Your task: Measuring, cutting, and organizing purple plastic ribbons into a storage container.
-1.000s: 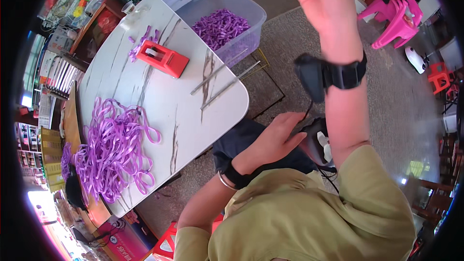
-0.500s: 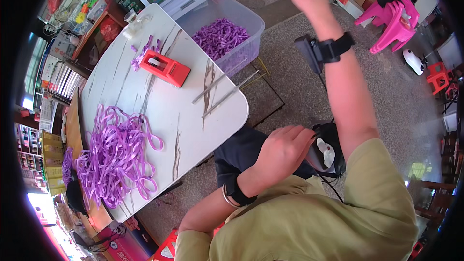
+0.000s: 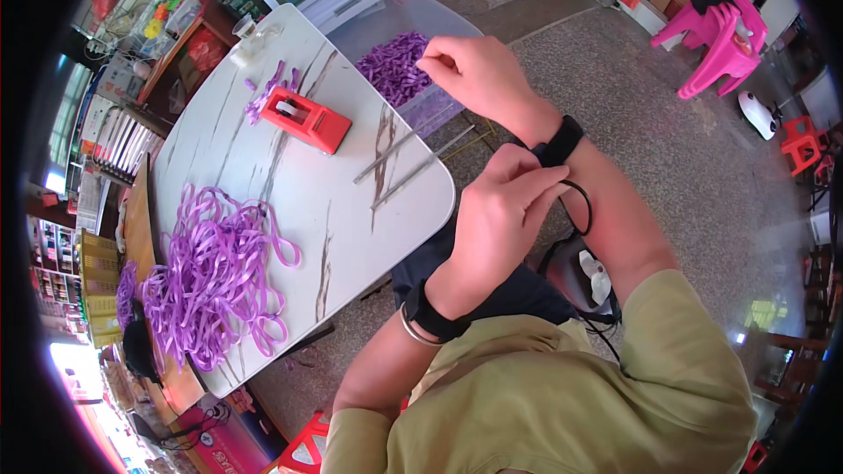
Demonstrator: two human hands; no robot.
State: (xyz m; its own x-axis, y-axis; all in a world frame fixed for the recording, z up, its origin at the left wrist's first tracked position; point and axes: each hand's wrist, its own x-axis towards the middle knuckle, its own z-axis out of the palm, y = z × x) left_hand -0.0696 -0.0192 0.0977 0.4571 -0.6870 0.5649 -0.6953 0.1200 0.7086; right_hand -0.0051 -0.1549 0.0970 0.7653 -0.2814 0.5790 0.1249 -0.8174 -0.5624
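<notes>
Two black wristbands [image 3: 430, 319], one pale bracelet [image 3: 411, 326]; one table [image 3: 325, 202], one red tape dispenser [image 3: 322, 128] at ten o'clock, two metal rods [image 3: 423, 168] and one bin [image 3: 430, 13] toward twelve; purple ribbons [image 3: 215, 272] at eight, too tangled to count.

And we're looking out from the wearer's head, wide fisheye tipped steeply down: olive-green fabric shirt [image 3: 571, 404] looming close below, left hand [image 3: 500, 219] and right hand [image 3: 483, 75] a little farther out, the white, dark-veined, round-cornered table [image 3: 342, 202] stretching left, its right corner practically mid-frame!
</notes>
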